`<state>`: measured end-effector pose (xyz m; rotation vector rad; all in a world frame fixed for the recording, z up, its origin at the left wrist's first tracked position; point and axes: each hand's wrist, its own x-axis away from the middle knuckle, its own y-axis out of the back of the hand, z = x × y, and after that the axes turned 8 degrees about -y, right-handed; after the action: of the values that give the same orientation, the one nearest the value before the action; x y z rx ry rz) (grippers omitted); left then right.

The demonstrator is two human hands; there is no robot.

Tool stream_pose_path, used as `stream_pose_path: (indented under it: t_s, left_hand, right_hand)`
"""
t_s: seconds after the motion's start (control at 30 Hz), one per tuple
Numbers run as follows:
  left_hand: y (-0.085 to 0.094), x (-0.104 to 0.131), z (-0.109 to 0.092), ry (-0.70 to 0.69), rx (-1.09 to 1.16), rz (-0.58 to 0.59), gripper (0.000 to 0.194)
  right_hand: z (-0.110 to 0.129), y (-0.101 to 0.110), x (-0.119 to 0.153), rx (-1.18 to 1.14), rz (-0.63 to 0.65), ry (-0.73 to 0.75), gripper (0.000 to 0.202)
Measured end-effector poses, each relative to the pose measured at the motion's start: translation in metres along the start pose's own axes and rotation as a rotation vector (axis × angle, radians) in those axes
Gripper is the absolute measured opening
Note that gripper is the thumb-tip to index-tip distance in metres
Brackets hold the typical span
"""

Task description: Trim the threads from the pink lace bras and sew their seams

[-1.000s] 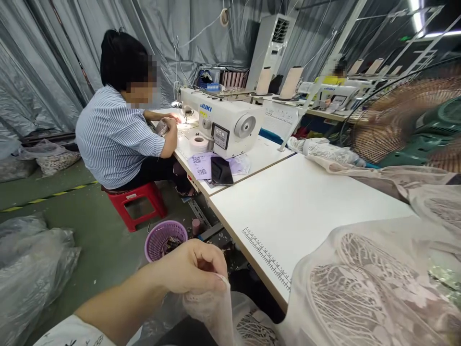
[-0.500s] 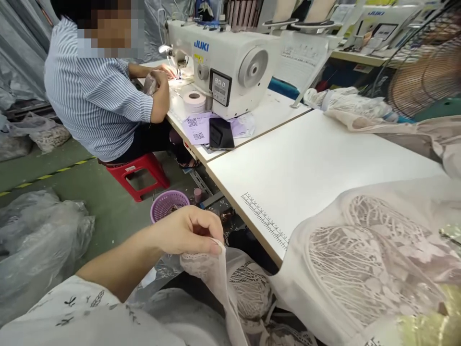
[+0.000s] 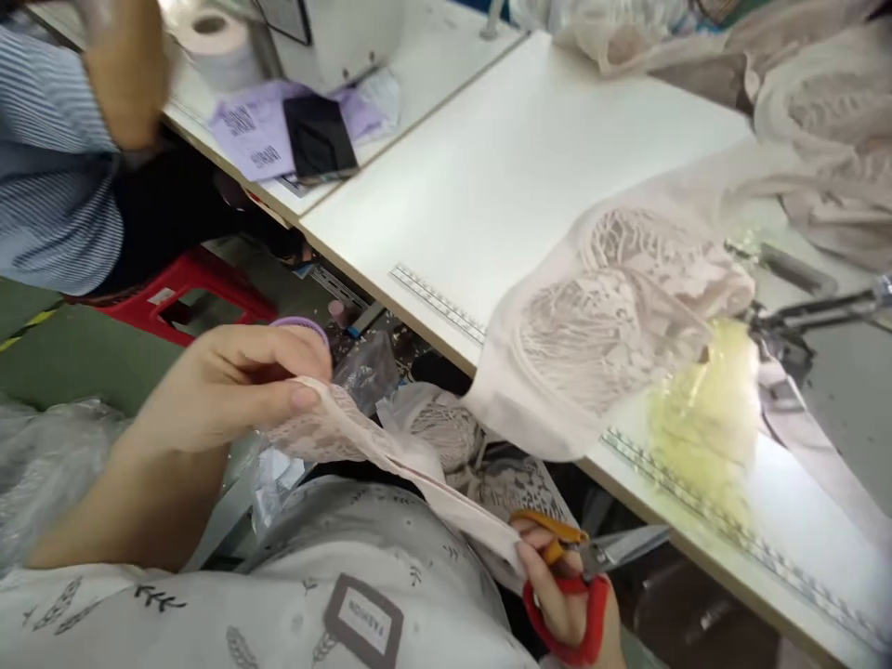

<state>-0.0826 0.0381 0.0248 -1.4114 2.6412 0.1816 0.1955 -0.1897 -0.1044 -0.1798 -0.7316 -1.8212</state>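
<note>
My left hand [image 3: 229,395] pinches one end of a pale pink lace-edged fabric band [image 3: 411,469] between thumb and fingers. The band runs slantwise across my lap, held off the table. Down at its other end, my right hand [image 3: 557,595] has its fingers through the red and orange handles of scissors [image 3: 617,548] and grips the band's edge too. The blades point right, away from the band, below the table edge. A pale lace bra [image 3: 578,344] lies over the table's front edge, above my right hand. More lace cups [image 3: 446,427] hang below the edge.
The white table [image 3: 452,186] has a ruler [image 3: 436,302] along its front edge. Yellow translucent material [image 3: 703,418] and dark metal machine parts [image 3: 787,325] lie right. A phone [image 3: 319,139] rests on purple papers [image 3: 255,135]. A co-worker's striped sleeve [image 3: 48,102] is at left.
The view has tilted down and turned right. My right hand with the scissors has come into view at the band's far end. The left hand keeps its pinch, and the band is now stretched out.
</note>
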Motion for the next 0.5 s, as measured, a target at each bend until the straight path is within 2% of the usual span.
stream_pose_path:
  t_s: [0.07,0.23,0.37,0.5]
  left_hand:
    - [0.000,0.000,0.002,-0.010,-0.008,-0.067,0.004]
    - [0.000,-0.002,0.009,0.017,0.023,-0.160,0.009]
    - [0.008,0.001,0.010,0.034,0.049,-0.233,0.011]
    - [0.016,0.009,0.016,0.088,0.087,-0.258,0.016]
  right_hand:
    - [-0.005,-0.005,0.001,-0.109,-0.086,0.040,0.038]
    - [0.007,-0.009,-0.002,-0.232,-0.228,0.209,0.028]
    - [0.008,-0.005,-0.002,-0.248,-0.230,0.252,0.019]
    - [0.014,-0.004,0.000,-0.306,-0.225,0.277,0.013]
